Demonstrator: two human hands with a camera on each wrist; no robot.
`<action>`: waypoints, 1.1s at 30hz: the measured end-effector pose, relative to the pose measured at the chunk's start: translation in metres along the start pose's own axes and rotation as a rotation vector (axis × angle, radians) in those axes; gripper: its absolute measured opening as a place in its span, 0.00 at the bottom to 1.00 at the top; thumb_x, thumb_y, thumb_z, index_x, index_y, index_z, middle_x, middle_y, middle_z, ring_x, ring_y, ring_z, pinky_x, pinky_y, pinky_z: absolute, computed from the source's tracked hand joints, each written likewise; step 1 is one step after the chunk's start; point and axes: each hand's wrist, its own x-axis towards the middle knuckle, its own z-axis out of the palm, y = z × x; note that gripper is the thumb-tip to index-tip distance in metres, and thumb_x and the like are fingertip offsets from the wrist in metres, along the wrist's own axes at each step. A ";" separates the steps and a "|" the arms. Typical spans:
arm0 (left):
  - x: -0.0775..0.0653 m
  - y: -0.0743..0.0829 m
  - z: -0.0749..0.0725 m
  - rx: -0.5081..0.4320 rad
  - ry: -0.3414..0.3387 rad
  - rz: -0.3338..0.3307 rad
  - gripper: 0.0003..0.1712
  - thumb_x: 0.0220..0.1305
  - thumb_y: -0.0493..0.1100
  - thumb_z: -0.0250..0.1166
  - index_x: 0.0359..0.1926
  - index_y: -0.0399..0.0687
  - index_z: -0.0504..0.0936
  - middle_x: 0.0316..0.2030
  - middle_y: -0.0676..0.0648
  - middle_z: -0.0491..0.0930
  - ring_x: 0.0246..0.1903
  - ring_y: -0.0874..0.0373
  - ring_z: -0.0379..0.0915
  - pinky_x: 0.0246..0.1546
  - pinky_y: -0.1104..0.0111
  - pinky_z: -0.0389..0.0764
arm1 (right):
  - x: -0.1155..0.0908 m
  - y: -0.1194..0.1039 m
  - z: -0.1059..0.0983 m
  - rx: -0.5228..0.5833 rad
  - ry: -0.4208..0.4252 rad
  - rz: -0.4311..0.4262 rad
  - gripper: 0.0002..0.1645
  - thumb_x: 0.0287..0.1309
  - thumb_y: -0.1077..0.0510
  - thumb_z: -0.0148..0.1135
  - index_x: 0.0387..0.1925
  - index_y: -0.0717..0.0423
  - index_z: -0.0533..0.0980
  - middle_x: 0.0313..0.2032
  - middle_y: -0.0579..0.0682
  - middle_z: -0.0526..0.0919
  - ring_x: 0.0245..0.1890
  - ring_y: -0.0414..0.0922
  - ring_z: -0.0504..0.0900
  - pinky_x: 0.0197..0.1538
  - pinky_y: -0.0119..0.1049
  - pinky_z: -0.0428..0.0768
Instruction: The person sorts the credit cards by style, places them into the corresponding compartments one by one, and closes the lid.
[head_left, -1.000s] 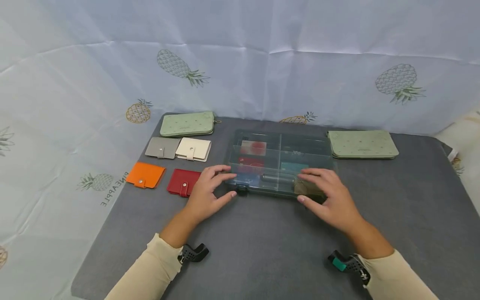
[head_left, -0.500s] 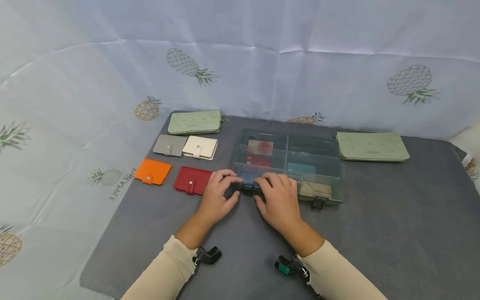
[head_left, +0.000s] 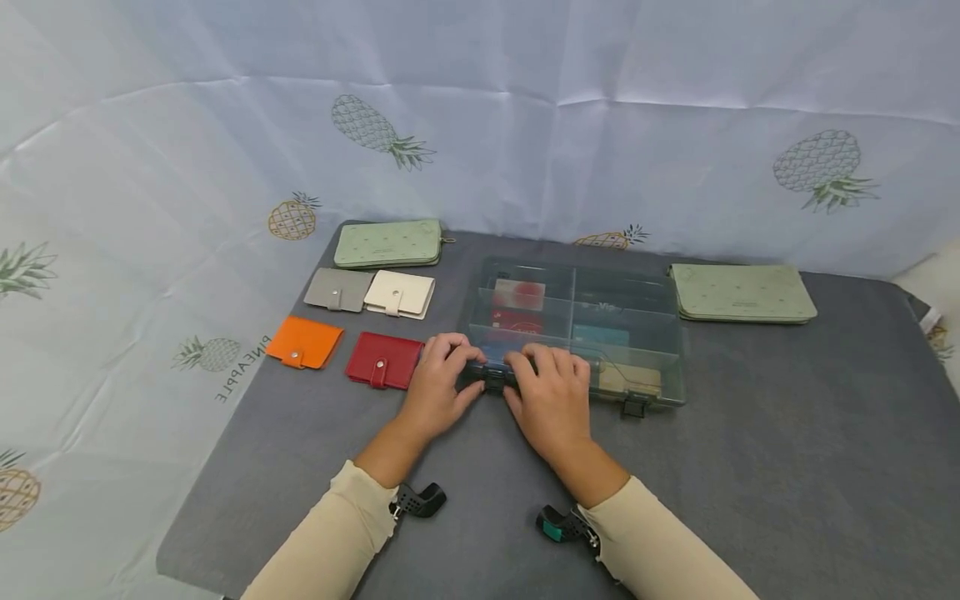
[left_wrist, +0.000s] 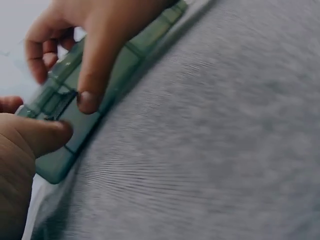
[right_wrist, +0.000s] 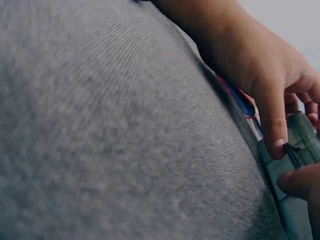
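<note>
A clear grey-green divided plastic box (head_left: 637, 292) lies closed on the grey table. My left hand (head_left: 435, 383) grips its front left corner, fingers on the lid edge and thumb (left_wrist: 52, 134) against the front side. Beside it my right hand (head_left: 553, 404) holds the same front edge, fingertips on the lid and thumb (left_wrist: 90, 100) on the front. Between both thumbs sits the left latch (head_left: 495, 379). The right latch (head_left: 634, 407) sticks out from the front. Through the lid show a red card (head_left: 517, 321), a blue card (head_left: 600, 335) and a tan item (head_left: 630, 380).
Left of the box lie a red card wallet (head_left: 384, 360), an orange one (head_left: 303, 342), a grey one (head_left: 337, 289) and a cream one (head_left: 400, 293). A green long wallet (head_left: 388, 243) is behind them; another green wallet (head_left: 742, 292) lies at right.
My right hand has moved left from the box's front right part to beside the left latch. The left hand has stayed at the left corner, its fingers shifting slightly. The view has turned a little.
</note>
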 end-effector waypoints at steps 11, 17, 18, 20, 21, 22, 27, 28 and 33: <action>0.002 0.002 -0.005 -0.134 0.024 -0.085 0.14 0.60 0.42 0.81 0.45 0.47 0.88 0.48 0.44 0.77 0.51 0.47 0.73 0.53 0.52 0.77 | 0.005 -0.001 -0.009 0.118 -0.002 0.066 0.17 0.60 0.49 0.81 0.46 0.50 0.87 0.46 0.54 0.84 0.44 0.56 0.78 0.52 0.60 0.73; 0.002 0.006 -0.001 -0.159 0.075 -0.140 0.11 0.60 0.42 0.81 0.42 0.48 0.89 0.47 0.45 0.79 0.50 0.47 0.75 0.52 0.52 0.77 | 0.008 -0.004 -0.009 0.127 0.027 0.079 0.15 0.58 0.50 0.83 0.43 0.51 0.87 0.43 0.53 0.84 0.42 0.56 0.78 0.50 0.60 0.73; 0.001 0.006 -0.001 -0.154 0.079 -0.140 0.11 0.60 0.42 0.81 0.42 0.48 0.89 0.47 0.44 0.79 0.50 0.47 0.75 0.51 0.52 0.77 | 0.008 -0.003 -0.010 0.138 0.019 0.078 0.16 0.58 0.50 0.83 0.44 0.51 0.88 0.44 0.53 0.84 0.43 0.56 0.78 0.51 0.60 0.73; 0.002 0.008 0.000 -0.128 0.082 -0.125 0.12 0.59 0.43 0.82 0.42 0.48 0.89 0.47 0.45 0.79 0.49 0.47 0.75 0.50 0.51 0.77 | 0.006 0.000 -0.013 0.167 -0.015 0.080 0.17 0.58 0.51 0.82 0.46 0.51 0.88 0.46 0.52 0.84 0.45 0.56 0.79 0.52 0.61 0.72; 0.002 0.009 0.000 -0.105 0.085 -0.112 0.12 0.59 0.43 0.82 0.42 0.48 0.89 0.47 0.45 0.79 0.48 0.46 0.75 0.50 0.50 0.76 | 0.005 0.002 -0.016 0.191 -0.032 0.079 0.18 0.58 0.51 0.82 0.48 0.51 0.88 0.47 0.52 0.85 0.46 0.56 0.79 0.53 0.61 0.72; 0.002 0.010 0.000 -0.077 0.087 -0.098 0.12 0.59 0.44 0.82 0.42 0.49 0.90 0.47 0.45 0.80 0.49 0.46 0.74 0.51 0.49 0.76 | 0.003 0.004 -0.020 0.220 -0.051 0.078 0.19 0.58 0.52 0.82 0.50 0.52 0.88 0.49 0.52 0.85 0.48 0.56 0.79 0.55 0.62 0.72; 0.005 0.029 -0.002 0.042 0.092 -0.002 0.13 0.59 0.48 0.80 0.43 0.50 0.91 0.46 0.47 0.83 0.51 0.46 0.76 0.56 0.46 0.73 | -0.011 0.023 -0.045 0.335 -0.063 0.058 0.24 0.56 0.56 0.83 0.54 0.55 0.87 0.52 0.53 0.86 0.52 0.57 0.81 0.57 0.61 0.72; 0.007 0.035 -0.002 0.048 0.083 0.020 0.13 0.59 0.48 0.80 0.43 0.50 0.91 0.46 0.48 0.83 0.51 0.47 0.76 0.57 0.47 0.74 | -0.015 0.028 -0.051 0.342 -0.050 0.051 0.24 0.55 0.56 0.83 0.54 0.56 0.87 0.52 0.54 0.86 0.52 0.57 0.81 0.57 0.61 0.72; 0.021 0.067 0.006 0.045 -0.021 0.150 0.15 0.59 0.47 0.81 0.47 0.51 0.91 0.47 0.50 0.84 0.50 0.50 0.77 0.53 0.51 0.76 | -0.041 0.058 -0.081 0.305 0.008 0.040 0.21 0.65 0.49 0.75 0.52 0.58 0.88 0.49 0.55 0.87 0.50 0.59 0.82 0.55 0.63 0.69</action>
